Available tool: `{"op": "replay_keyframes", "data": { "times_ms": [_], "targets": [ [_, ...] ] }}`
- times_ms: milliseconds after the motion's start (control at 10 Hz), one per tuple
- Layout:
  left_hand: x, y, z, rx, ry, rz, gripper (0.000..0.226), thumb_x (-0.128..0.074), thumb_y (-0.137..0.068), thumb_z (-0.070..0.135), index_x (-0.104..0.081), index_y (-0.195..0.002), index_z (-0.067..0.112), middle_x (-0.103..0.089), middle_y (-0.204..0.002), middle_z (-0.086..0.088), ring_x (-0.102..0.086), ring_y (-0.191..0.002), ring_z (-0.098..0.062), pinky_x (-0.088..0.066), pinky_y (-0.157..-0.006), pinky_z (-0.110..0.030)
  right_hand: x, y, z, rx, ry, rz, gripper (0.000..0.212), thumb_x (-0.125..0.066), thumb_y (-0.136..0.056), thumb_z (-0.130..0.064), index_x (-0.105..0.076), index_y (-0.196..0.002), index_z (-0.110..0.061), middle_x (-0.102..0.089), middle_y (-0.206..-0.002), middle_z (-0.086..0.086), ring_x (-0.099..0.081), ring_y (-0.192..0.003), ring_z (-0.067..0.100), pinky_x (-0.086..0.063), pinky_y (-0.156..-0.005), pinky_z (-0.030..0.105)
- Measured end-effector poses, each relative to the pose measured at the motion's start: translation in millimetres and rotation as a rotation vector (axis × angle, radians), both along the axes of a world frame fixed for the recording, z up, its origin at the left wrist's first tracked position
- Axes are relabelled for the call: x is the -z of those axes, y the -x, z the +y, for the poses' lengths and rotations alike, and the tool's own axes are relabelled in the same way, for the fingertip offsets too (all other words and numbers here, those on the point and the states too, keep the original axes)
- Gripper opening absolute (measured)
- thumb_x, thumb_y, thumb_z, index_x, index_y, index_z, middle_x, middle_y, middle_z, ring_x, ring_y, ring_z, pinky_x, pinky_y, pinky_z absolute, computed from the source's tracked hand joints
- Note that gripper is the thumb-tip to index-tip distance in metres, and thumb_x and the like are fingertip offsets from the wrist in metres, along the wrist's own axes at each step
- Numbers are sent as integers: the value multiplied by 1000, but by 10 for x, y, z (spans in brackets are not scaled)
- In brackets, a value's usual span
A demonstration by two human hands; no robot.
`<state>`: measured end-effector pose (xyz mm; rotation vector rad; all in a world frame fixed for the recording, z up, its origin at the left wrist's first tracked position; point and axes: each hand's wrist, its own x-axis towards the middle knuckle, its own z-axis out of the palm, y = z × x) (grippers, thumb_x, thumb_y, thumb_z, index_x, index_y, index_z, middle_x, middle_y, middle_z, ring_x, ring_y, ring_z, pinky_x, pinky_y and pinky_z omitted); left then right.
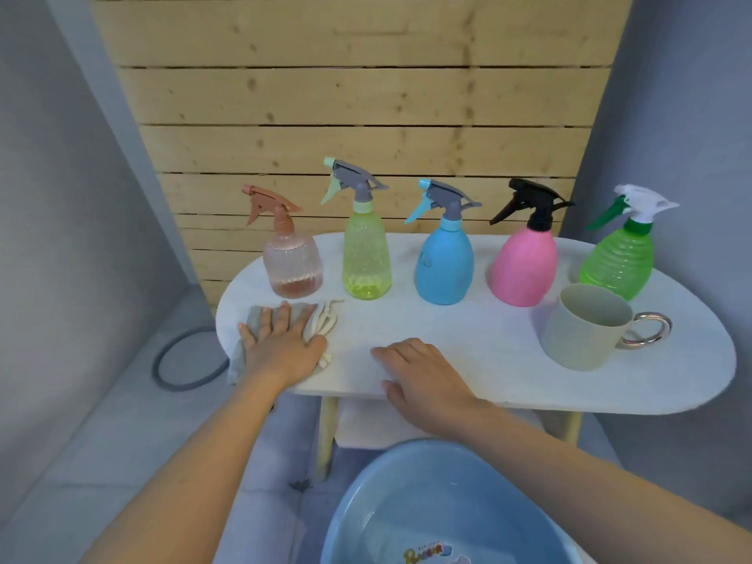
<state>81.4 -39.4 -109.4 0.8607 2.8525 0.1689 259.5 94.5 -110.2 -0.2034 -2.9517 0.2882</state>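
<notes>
My left hand point(280, 343) lies flat on the cloth point(254, 319), fingers straight and spread, pressing rather than gripping. The cloth sits at the table's point(447, 339) left end, one corner drooping over the edge. It is soft and limp, so it should bunch and slide easily — best steered under the palm. The pale cords by my thumb may be its fringe; I can't be sure. My right hand point(419, 376) rests loose and empty near the front edge. Bottles point(366, 258) line the back and the cup point(586, 327) stands to the right — open room lies between.
</notes>
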Motion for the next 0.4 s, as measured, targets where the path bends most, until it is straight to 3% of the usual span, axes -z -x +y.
{"op": "replay_keyframes", "data": {
  "times_ms": [200, 400],
  "targets": [
    [-173, -250, -2, 54, -22, -86, 67, -24, -94, 55, 3, -151, 34, 15, -159, -2, 17, -145, -27, 10, -113, -55, -132, -72, -62, 56, 23, -46, 47, -40, -97, -28, -33, -142, -18, -38, -141, 1, -29, -129, 21, -22, -106, 30],
    [-455, -801, -53, 133, -167, -130, 63, -24, -97, 54, -12, -152, 28, -3, -161, -7, 2, -147, -29, -10, -117, -51, -574, -606, -231, 204, 107, 18, 49, -43, -95, -25, -34, -142, -19, -39, -141, 4, -34, -128, 23, -29, -106, 31]
  ]
}}
